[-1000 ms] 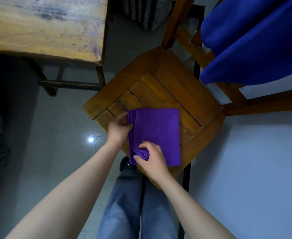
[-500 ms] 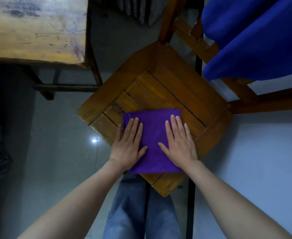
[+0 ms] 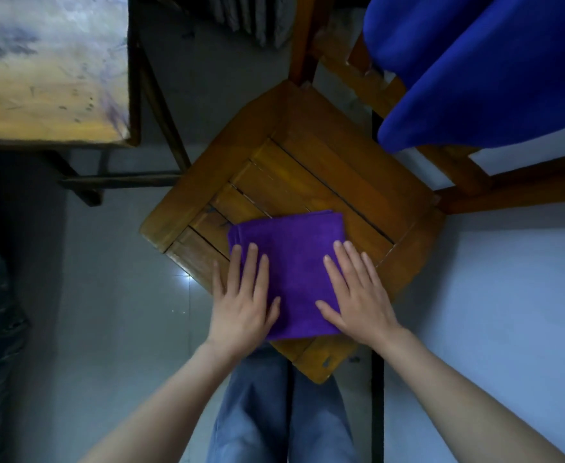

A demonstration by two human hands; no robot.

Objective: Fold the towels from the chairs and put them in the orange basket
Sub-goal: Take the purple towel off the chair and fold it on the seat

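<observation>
Purple towel (image 3: 291, 262), folded on the chair seat (image 3: 324, 172), lies under left hand (image 3: 244, 309) and right hand (image 3: 358, 302) spread flat; firm, even pressing should set its creases.

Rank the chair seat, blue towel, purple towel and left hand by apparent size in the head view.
1. chair seat
2. blue towel, though cropped by the frame and nearer the camera
3. purple towel
4. left hand
</observation>
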